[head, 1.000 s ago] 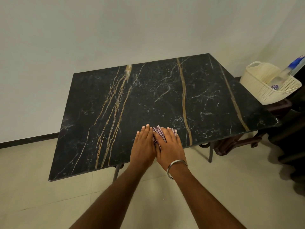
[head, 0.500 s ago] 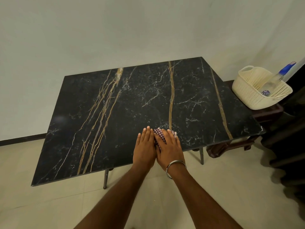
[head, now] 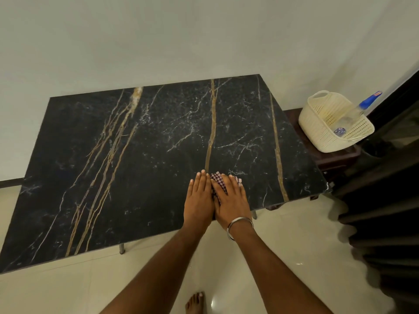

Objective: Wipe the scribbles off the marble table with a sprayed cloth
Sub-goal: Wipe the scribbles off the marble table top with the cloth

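At the right edge of the frame we see a cream basket (head: 322,123) on a dark stool (head: 335,159), a blue-capped bottle (head: 360,107) leaning inside.

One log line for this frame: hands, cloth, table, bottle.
left hand: flat beside right | right hand: pressing cloth | table: no scribbles visible | bottle: in basket

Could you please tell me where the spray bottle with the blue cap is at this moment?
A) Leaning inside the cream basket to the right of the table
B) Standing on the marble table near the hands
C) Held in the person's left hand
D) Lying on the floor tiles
A: the spray bottle leans inside the cream basket on a dark stand beside the marble table, while both the left hand and right hand press flat on the checked cloth.
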